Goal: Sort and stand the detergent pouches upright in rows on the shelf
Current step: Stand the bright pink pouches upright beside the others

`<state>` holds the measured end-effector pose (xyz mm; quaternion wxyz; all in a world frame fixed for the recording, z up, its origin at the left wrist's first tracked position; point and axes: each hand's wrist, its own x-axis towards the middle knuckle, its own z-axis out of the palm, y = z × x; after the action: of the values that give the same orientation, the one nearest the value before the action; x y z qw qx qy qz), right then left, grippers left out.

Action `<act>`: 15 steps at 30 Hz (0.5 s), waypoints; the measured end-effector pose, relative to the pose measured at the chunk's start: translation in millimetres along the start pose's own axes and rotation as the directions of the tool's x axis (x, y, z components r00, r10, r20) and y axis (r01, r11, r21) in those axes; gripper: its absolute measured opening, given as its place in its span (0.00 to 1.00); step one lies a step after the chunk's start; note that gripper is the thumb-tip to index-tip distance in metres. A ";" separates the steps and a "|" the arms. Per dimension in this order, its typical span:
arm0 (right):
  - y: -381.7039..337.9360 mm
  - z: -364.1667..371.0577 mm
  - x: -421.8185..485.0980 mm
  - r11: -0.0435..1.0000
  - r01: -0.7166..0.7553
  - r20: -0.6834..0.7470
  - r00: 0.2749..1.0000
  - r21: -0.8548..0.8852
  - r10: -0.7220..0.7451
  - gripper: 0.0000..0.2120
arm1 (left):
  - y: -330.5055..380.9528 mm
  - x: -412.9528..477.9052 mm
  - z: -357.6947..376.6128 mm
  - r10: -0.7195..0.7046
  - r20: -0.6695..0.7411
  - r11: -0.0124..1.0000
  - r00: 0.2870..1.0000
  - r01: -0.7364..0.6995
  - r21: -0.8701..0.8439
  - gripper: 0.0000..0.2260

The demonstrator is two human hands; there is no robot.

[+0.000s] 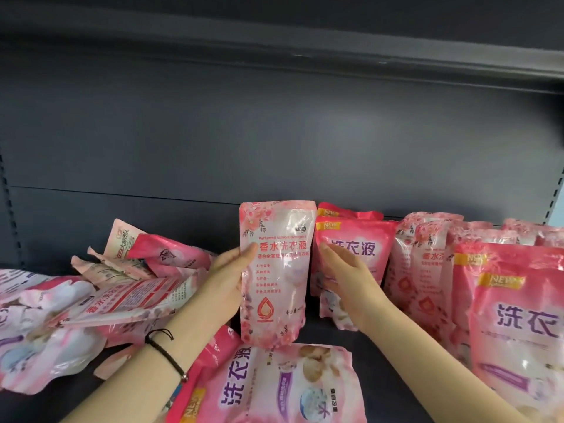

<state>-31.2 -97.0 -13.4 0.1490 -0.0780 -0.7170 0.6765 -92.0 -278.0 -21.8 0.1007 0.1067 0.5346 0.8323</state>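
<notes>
My left hand (229, 279) grips the left edge of a pale pink floral detergent pouch (276, 270) and holds it upright in the middle of the shelf. My right hand (348, 276) lies with straight fingers against the front of a darker pink pouch (363, 248) that stands just right of it. Behind that one stands another dark pink pouch (345, 212). Several pale floral pouches (424, 264) stand in a row farther right, and a big dark pink pouch (518, 325) stands at the right front.
A heap of pouches (100, 294) lies flat and jumbled on the left of the dark shelf (387, 386). One large pink pouch (274, 389) lies flat at the front centre. The shelf's dark back panel (274, 141) rises behind; an upper shelf edge (305, 53) hangs overhead.
</notes>
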 end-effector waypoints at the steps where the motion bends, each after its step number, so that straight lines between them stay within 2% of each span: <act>1: 3.0 3.5 3.7 0.999 -0.012 -0.015 1.000 0.040 0.012 0.27 | -0.9 0.6 -2.1 0.013 0.011 1.000 1.000 -0.013 -0.002 0.15; 3: 7.3 7.1 8.0 0.996 -0.006 -0.023 1.000 0.084 0.008 0.27 | -0.8 1.1 -3.5 0.046 0.036 0.999 0.998 -0.046 0.000 0.19; 5: 4.0 7.7 4.4 0.991 0.008 0.026 1.000 0.133 -0.012 0.22 | 0.3 0.5 -1.2 0.073 0.066 0.997 0.995 -0.072 -0.021 0.20; 8: -2.7 -2.2 -5.1 0.944 0.021 0.122 0.990 0.329 -0.065 0.14 | -1.3 -0.7 7.7 0.117 0.110 0.992 0.987 -0.113 -0.049 0.14; 11: -8.2 -20.6 -13.6 0.881 0.112 -0.008 0.993 0.460 -0.122 0.09 | -5.8 -4.1 31.3 0.144 0.201 0.990 0.969 -0.143 -0.021 0.10; 15: -3.8 -49.4 -23.2 0.849 0.232 -0.213 0.966 0.474 -0.146 0.09 | -20.5 -1.0 66.9 0.104 0.292 0.993 0.951 -0.117 0.030 0.11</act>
<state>6.8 -57.8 -10.1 0.2900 -0.0231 -0.5085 0.8104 -70.8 -211.8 -13.4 0.1286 0.2595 0.5265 0.7993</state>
